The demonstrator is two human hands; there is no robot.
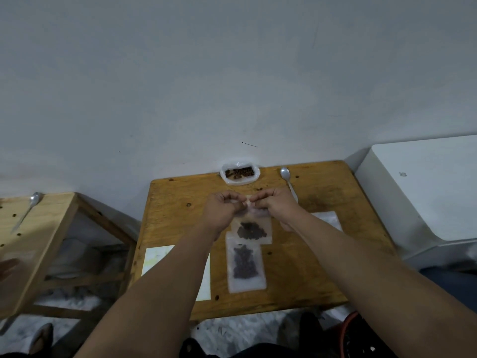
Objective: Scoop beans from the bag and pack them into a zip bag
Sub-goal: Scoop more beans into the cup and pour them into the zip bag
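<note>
A clear zip bag (254, 229) with dark beans in its lower part hangs just above the wooden table (180, 223). My left hand (223, 208) and my right hand (275, 204) pinch its top edge from either side, fingers closed on the plastic. Below it a second zip bag (245, 264) with beans lies flat on the table. At the table's far edge, against the wall, stands an open white plastic bag of brown beans (240, 173). A metal spoon (287, 180) lies to its right, partly hidden by my right hand.
White sheets lie on the table at the left (157, 257) and right (326, 219). A second wooden table (31, 236) at the left carries another spoon (28, 209). A white appliance (423, 192) stands at the right. Another person's hand (7, 267) shows at the left edge.
</note>
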